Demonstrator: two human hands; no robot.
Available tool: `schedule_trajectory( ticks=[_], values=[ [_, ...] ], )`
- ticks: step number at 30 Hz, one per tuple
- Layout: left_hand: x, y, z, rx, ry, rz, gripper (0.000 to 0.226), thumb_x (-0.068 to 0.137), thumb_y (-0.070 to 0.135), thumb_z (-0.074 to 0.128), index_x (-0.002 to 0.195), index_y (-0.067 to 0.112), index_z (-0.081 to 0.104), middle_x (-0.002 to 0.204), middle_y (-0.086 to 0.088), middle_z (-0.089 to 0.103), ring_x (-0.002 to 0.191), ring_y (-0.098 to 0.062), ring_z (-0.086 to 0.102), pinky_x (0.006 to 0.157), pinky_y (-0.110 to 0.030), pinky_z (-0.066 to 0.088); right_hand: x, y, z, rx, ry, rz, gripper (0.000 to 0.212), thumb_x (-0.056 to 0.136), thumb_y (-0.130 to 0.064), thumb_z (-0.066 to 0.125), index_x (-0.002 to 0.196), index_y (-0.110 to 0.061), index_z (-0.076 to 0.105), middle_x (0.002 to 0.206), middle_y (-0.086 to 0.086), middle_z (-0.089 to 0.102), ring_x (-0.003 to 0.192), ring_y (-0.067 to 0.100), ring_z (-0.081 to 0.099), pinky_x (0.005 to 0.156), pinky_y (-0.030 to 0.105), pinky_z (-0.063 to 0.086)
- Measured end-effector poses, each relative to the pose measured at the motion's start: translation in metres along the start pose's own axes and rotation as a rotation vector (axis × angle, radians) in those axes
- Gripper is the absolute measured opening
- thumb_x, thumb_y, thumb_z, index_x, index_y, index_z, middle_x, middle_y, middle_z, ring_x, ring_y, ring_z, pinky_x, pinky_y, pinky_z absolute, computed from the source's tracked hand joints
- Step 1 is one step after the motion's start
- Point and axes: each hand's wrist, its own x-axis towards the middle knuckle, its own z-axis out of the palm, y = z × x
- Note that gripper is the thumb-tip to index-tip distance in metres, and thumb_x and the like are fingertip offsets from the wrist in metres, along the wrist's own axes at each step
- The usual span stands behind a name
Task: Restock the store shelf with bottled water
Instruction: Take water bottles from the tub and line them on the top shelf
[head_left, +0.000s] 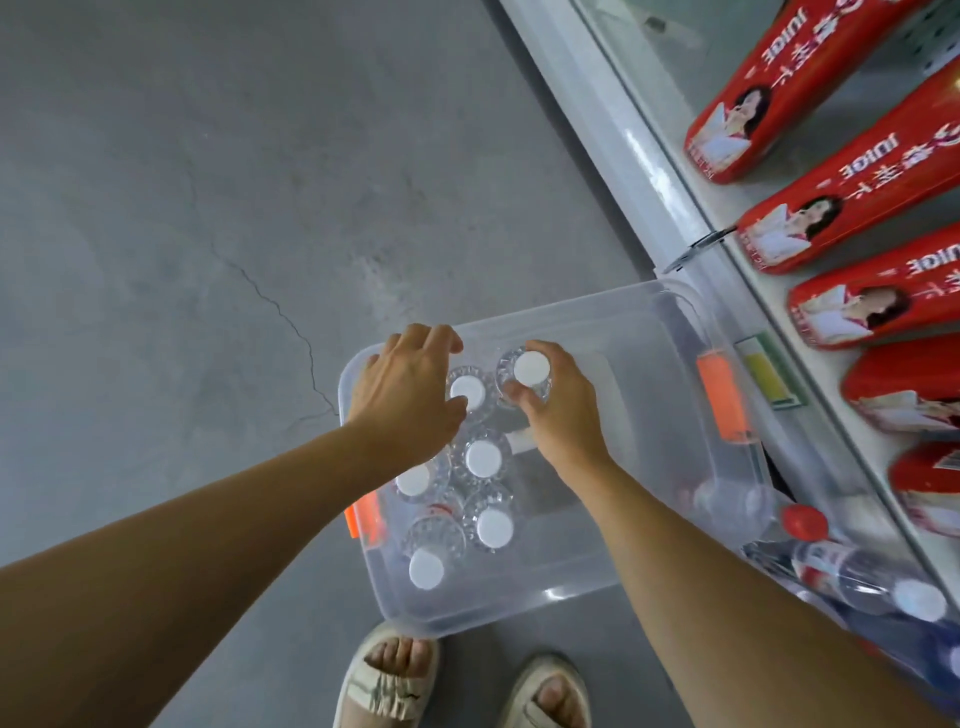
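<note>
bin (613, 322): 6 white-capped bottles (483, 458) | right grip (558, 410) holds one | left grip (402, 389) spread wide over another

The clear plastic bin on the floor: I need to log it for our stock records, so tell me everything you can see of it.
The clear plastic bin is a rectangular, translucent tub with rounded corners and no lid on it, and has orange latch handles at both ends. It sits on the grey concrete floor against the shelf base. Six white-capped water bottles stand upright in its left part. The left hand and right hand reach into it, each at a bottle.
</note>
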Motion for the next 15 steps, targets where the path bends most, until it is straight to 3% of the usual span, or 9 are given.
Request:
schedule_trajectory(
  ticks=[5, 10, 12, 15],
  values=[
    [-0.003, 0.007, -0.013, -0.006, 0.001, 0.043, 0.049, 0.086, 0.024, 0.063, 0.129, 0.018, 0.043, 0.135, -0.004, 0.045, 0.118, -0.022, 0.045, 0.093, -0.033, 0.038, -0.002, -0.008, -0.028, 0.12, 0.096, -0.035, 0.021, 0.083, -0.013, 0.07, 0.1, -0.017, 0.057, 0.086, -0.012, 0.059, 0.079, -0.003, 0.055, 0.071, 0.003, 0.039],
    [-0.013, 0.04, -0.048, -0.051, -0.02, 0.081, 0.047, 0.085, 0.023, 0.064, 0.127, 0.017, 0.044, 0.131, -0.005, 0.047, 0.116, -0.022, 0.046, 0.095, -0.033, 0.039, -0.02, -0.036, -0.09, 0.152, 0.134, -0.027, 0.02, 0.082, -0.016, 0.072, 0.093, -0.017, 0.055, 0.079, -0.008, 0.06, 0.07, -0.003, 0.055, 0.062, 0.006, 0.039],
    [-0.021, 0.061, -0.068, -0.067, -0.035, 0.109, 0.048, 0.085, 0.023, 0.065, 0.127, 0.017, 0.045, 0.129, -0.006, 0.049, 0.115, -0.022, 0.046, 0.094, -0.033, 0.04, -0.029, -0.052, -0.123, 0.181, 0.121, 0.006, 0.02, 0.082, -0.015, 0.072, 0.093, -0.015, 0.056, 0.078, -0.009, 0.06, 0.069, -0.005, 0.055, 0.063, 0.007, 0.041],
    [-0.035, 0.095, -0.105, -0.068, -0.078, 0.144, 0.049, 0.084, 0.022, 0.066, 0.128, 0.016, 0.044, 0.127, -0.005, 0.05, 0.112, -0.021, 0.048, 0.092, -0.033, 0.042, -0.044, -0.085, -0.177, 0.266, 0.09, 0.058, 0.021, 0.081, -0.011, 0.073, 0.093, -0.019, 0.057, 0.083, -0.005, 0.063, 0.076, 0.006, 0.057, 0.078, 0.023, 0.049]
  ],
)
